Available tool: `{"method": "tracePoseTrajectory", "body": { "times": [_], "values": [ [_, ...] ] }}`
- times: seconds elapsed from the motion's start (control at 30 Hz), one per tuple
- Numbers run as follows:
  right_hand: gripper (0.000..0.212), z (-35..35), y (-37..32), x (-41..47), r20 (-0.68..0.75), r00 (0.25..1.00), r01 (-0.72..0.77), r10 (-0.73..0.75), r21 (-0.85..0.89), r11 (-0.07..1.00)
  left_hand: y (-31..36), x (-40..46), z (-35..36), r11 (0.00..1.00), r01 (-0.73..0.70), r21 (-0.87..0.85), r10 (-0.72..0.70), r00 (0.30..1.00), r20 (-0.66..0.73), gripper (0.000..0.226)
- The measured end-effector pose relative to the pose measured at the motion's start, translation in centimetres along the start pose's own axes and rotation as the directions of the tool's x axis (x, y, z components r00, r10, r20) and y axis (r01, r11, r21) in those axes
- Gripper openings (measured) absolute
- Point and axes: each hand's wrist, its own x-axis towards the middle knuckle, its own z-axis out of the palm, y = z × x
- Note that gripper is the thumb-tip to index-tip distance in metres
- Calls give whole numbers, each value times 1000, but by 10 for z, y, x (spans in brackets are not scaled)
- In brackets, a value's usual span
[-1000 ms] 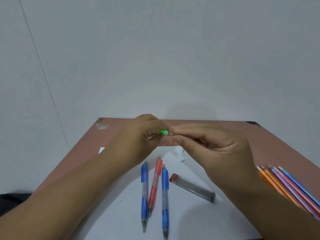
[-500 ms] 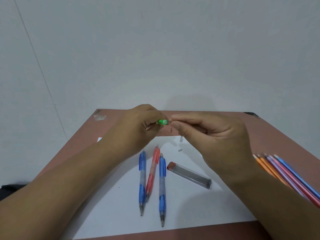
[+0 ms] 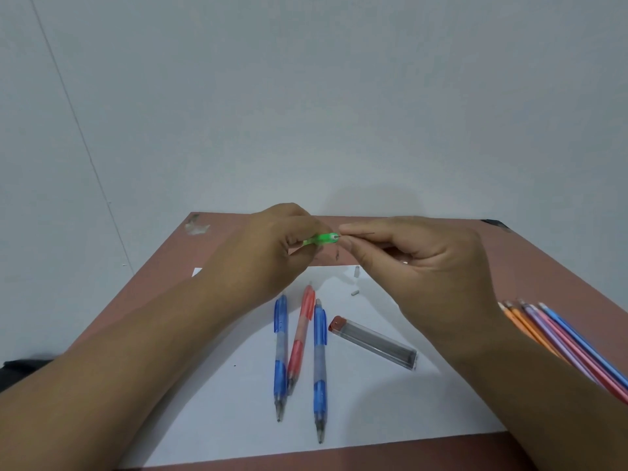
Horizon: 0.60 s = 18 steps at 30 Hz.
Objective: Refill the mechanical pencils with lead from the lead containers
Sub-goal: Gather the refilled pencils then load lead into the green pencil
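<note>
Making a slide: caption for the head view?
Left hand holds green pencil; right hand feeds in a lead.

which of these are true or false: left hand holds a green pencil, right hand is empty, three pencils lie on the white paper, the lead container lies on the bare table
1. The left hand holds a green pencil: true.
2. The right hand is empty: false, it pinches a thin lead at the pencil's open end.
3. Three pencils lie on the white paper: true, two blue and one red.
4. The lead container lies on the bare table: false, it lies on the paper.
</note>
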Motion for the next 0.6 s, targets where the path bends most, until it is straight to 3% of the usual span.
{"method": "tracePoseTrajectory", "body": {
  "times": [0.2, 0.6],
  "values": [
    [14, 0, 1, 1, 15, 1000, 3, -1, -83, 997, -2, 0, 0, 999, -2, -54, 3, 1000, 21, 18],
    [33, 1, 3, 1, -14, 994, -113, 112, -118, 987, -1, -1, 1, 993, 41, -109, -37, 999, 39, 12]
  ]
}}
